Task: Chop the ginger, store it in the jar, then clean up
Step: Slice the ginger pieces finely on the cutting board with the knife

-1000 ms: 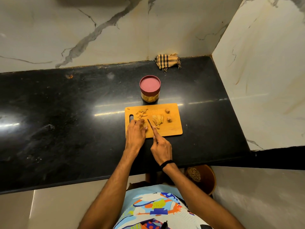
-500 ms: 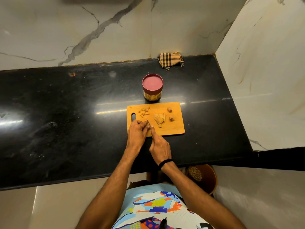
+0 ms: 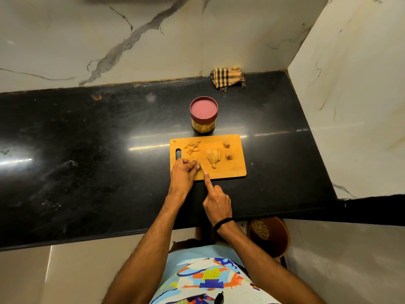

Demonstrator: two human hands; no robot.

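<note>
Chopping stage, roughly midway by my read. On the cutting board [image 3: 233, 171], centre of frame, a pile of slices [image 3: 213, 159] sits mid-board and a scatter of small chopped bits [image 3: 192, 148] sits at its upper left. Two whole ginger chunks [image 3: 228, 150] at the board's upper right are not yet cut.

The jar [image 3: 203, 115] stands just above the board with its red lid on. There is something yellowish inside it, but I can't tell what. Left to do: finish the cutting, open the jar, load it, wipe down. The checked cloth [image 3: 228, 77] lies untouched at the back wall, upper right of centre.

The left hand [image 3: 183, 175] is at the board's lower left, fingers curled and bunched, pinning a small ginger piece [image 3: 197, 167] that is mostly hidden under the fingertips. The right hand [image 3: 217, 201] is just below the board, clenched round the knife [image 3: 201, 168]. Its handle is hidden in the fist and the index finger lies straight along the spine. Only a sliver of blade shows beside the left fingertips.

Versus a second ago, the blade stood out clearly above the left fingers and angled up the board. Now it is lower and tucked against them, which looks like a downstroke. Both hands hold the same spots and grips. The piles, chunks, jar and cloth have not moved. The view has shifted only slightly.
</note>
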